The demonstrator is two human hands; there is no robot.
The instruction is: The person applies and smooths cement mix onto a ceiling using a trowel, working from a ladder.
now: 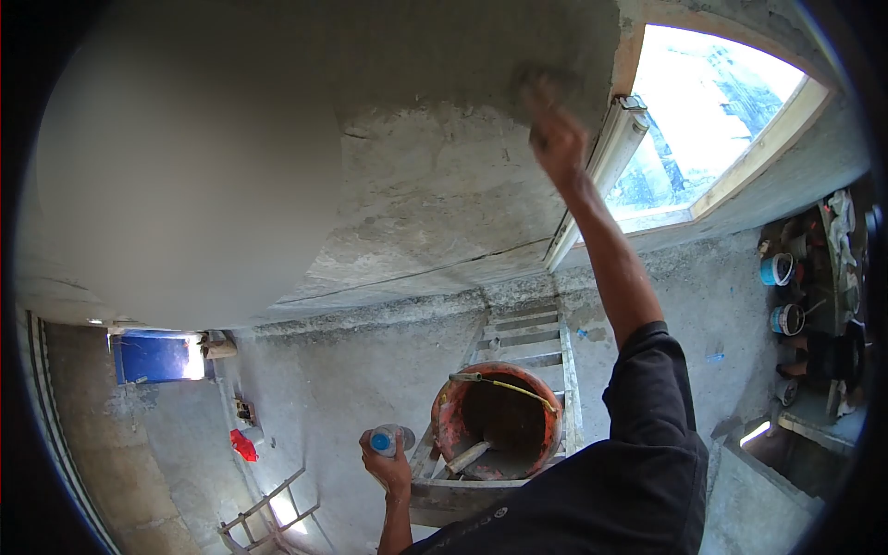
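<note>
My left hand (389,466) is closed around a clear plastic bottle with a blue cap (382,440), held low beside the bucket. My right hand (559,141) is raised to the wall (435,176) near the window, smeared by motion. Its fingers are closed on a dark flat tool (548,81), too blurred to tell its exact kind, that appears to be against the wall. The wall is darker and smoother above, and lighter and rougher below. An orange bucket (437,407) with a yellow handle stands below me, with a wooden handle (469,457) sticking out of the grey mix inside.
A wooden ladder (570,388) lies under and behind the bucket. To the right of my raised arm is a framed window (712,199) with a pale pole beside it. Small buckets (779,269) are at far right. A red item (243,446) and a wooden frame (264,509) are lower left.
</note>
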